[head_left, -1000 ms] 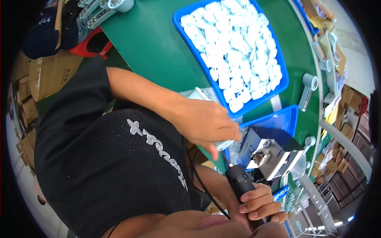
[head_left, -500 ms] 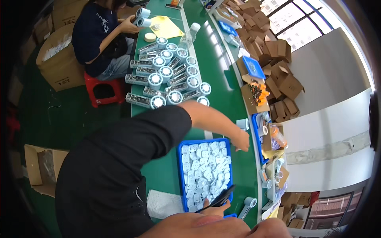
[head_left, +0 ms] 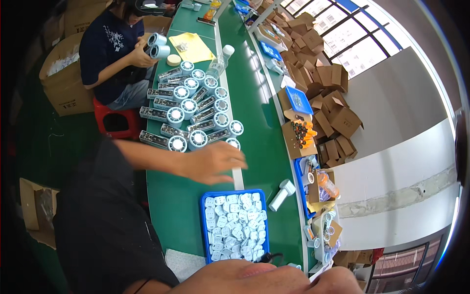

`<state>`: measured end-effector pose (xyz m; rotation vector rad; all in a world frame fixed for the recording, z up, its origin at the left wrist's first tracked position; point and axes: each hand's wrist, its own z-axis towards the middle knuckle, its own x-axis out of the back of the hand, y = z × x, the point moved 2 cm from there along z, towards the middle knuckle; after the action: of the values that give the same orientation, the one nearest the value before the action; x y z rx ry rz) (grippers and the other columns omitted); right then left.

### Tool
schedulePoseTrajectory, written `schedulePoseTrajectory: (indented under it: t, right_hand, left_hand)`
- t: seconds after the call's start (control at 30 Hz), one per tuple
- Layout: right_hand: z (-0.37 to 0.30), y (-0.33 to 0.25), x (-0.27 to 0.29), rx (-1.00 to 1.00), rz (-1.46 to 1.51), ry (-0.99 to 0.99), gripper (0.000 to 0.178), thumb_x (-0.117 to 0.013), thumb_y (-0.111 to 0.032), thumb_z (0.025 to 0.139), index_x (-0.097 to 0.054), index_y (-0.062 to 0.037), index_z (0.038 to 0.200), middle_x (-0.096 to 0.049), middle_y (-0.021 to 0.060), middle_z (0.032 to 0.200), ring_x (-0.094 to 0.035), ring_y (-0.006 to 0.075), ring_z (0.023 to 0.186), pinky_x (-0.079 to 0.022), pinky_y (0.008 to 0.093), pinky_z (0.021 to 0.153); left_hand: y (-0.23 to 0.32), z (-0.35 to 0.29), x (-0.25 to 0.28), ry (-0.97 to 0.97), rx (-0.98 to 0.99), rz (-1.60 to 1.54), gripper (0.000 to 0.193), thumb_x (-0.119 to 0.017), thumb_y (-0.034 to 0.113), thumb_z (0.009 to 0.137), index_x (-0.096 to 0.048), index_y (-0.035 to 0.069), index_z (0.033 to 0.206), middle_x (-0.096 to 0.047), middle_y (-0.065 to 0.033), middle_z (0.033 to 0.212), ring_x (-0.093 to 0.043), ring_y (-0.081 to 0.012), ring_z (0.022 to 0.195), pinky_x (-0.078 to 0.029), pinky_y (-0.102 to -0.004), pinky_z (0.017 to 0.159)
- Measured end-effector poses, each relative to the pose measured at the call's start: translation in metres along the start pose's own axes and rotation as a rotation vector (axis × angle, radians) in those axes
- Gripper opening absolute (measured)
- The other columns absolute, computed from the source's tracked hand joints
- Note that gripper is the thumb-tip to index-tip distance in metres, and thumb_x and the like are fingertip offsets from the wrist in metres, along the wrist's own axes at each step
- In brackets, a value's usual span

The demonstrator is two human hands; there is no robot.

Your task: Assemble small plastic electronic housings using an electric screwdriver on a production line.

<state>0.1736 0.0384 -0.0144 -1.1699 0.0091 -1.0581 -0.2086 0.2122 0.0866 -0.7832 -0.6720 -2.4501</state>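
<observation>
My left hand [head_left: 215, 162] reaches in from the left, slightly blurred, fingers apart and nothing visible in them. It hovers over the green table between a blue tray [head_left: 203, 230] and the nearest light-blue housings [head_left: 198, 139]. Those housings have round heads and handles, several with electronics showing. Small pale-blue plastic pieces [head_left: 235, 220] fill the tray. A single light-blue housing [head_left: 283, 195] lies to the right of the tray. My right hand is hidden behind the lower edge of the view; only a dark tool's end [head_left: 267, 257] shows at the tray's near corner.
Across the table a co-worker [head_left: 112, 54] on a red stool [head_left: 115, 120] holds two housings. A clear bottle [head_left: 218, 63] and a yellow sheet [head_left: 193, 48] lie beyond the rows. Boxes of orange-handled parts [head_left: 303, 132] and a blue tray [head_left: 299, 100] line the right edge.
My left hand has drawn back leftward from the table's right side, leaving a housing lying there. The right hand with its dark tool has dropped out of sight. The view has shifted.
</observation>
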Motion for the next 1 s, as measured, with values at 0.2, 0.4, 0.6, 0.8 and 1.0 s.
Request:
schedulePoseTrajectory:
  t: [0.2, 0.4, 0.6, 0.8, 1.0]
  right_hand:
    - [0.026, -0.150, 0.037, -0.237, 0.151, -0.524, 0.053, -0.081, -0.025, 0.081, -0.055, 0.0030, 0.118, -0.057, 0.0029, 0.080, -0.053, 0.0144, 0.069, -0.047, 0.0321, 0.063]
    - [-0.005, -0.147, -0.009, -0.269, 0.541, -0.380, 0.067, -0.083, -0.018, 0.074, -0.044, -0.0086, 0.128, -0.050, 0.0014, 0.086, -0.049, 0.0138, 0.078, -0.042, 0.0310, 0.078]
    - [-0.027, -0.167, -0.003, -0.292, 0.687, -0.478, 0.068, -0.084, -0.023, 0.075, -0.044, -0.0083, 0.128, -0.052, 0.0006, 0.082, -0.051, 0.0130, 0.077, -0.041, 0.0299, 0.077]
    - [-0.055, -0.168, 0.020, -0.463, 0.843, -0.493, 0.075, -0.082, -0.026, 0.077, -0.035, -0.0066, 0.131, -0.053, 0.0038, 0.074, -0.056, 0.0184, 0.055, -0.050, 0.0355, 0.050]
    - [-0.102, -0.116, 0.059, -0.358, 0.591, -0.325, 0.071, -0.083, -0.027, 0.076, -0.037, -0.0060, 0.127, -0.055, 0.0068, 0.092, -0.059, 0.0181, 0.087, -0.050, 0.0348, 0.077]
  left_hand:
    - [-0.009, -0.144, 0.081, 0.008, 0.499, 0.515, 0.060, -0.078, 0.028, 0.074, -0.056, 0.006, 0.124, -0.046, -0.0183, 0.134, -0.043, -0.0370, 0.126, -0.033, -0.0513, 0.104]
    - [-0.011, -0.167, 0.097, -0.144, 0.495, 0.393, 0.042, -0.077, 0.013, 0.072, -0.060, 0.008, 0.110, -0.055, -0.0102, 0.127, -0.047, -0.0280, 0.125, -0.034, -0.0452, 0.103]
    - [0.036, -0.128, 0.104, 0.077, 0.472, -0.321, 0.042, -0.083, 0.019, 0.071, -0.066, 0.005, 0.108, -0.069, -0.0108, 0.105, -0.067, -0.0262, 0.096, -0.051, -0.0345, 0.085]
    - [0.114, -0.097, 0.028, -0.317, 0.372, -0.951, 0.042, -0.064, 0.013, 0.093, -0.052, 0.002, 0.131, -0.062, -0.0139, 0.117, -0.063, -0.0219, 0.104, -0.049, -0.0343, 0.089]
    - [0.194, -0.075, -0.042, -0.569, 0.040, -1.387, 0.053, -0.047, 0.031, 0.101, -0.037, -0.005, 0.137, -0.052, -0.0224, 0.121, -0.052, -0.0322, 0.114, -0.041, -0.0401, 0.094]
